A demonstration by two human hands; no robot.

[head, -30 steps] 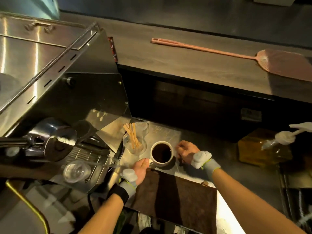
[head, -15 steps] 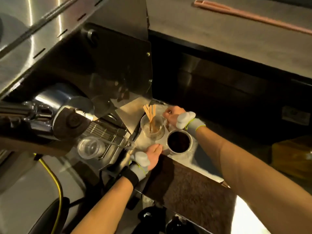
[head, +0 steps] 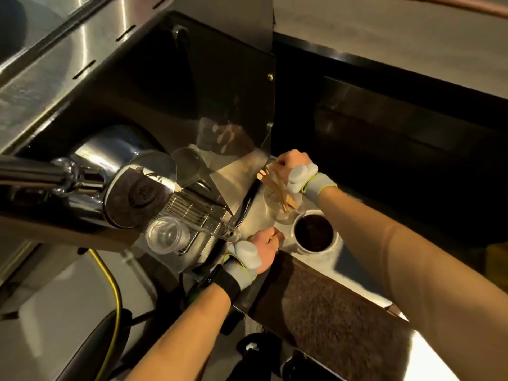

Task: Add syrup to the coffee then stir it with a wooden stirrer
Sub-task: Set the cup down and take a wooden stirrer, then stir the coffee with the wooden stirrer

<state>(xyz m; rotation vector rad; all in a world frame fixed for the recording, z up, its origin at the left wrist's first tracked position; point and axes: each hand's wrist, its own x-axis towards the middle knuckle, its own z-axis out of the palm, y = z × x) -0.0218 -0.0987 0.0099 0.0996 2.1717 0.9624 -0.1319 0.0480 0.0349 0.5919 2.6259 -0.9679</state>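
Coffee [head: 313, 232] fills a white cup [head: 336, 242] on the steel counter [head: 255, 215], and I place everything else from that cup. Just behind it, touching or nearly touching its rim, a clear glass [head: 283, 204] holds a bundle of wooden stirrers [head: 277, 188] leaning toward the back. My right hand [head: 291, 167] reaches over the glass, fingers curled and closed on the top ends of the stirrers; whether they pinch one stick or several I cannot tell, as the hand blurs there. My left hand [head: 265, 244] rests on the counter just left of the cup, fingers bent loosely inward and close to the cup's side; it appears to hold nothing. Both wrists wear grey bands with pale padded pieces. Further left of the cup stands the espresso machine [head: 115, 188], its drip grate [head: 189, 207] carrying an upturned clear plastic cup [head: 167, 235]. In front of the cup lies a dark brown mat [head: 316, 303].
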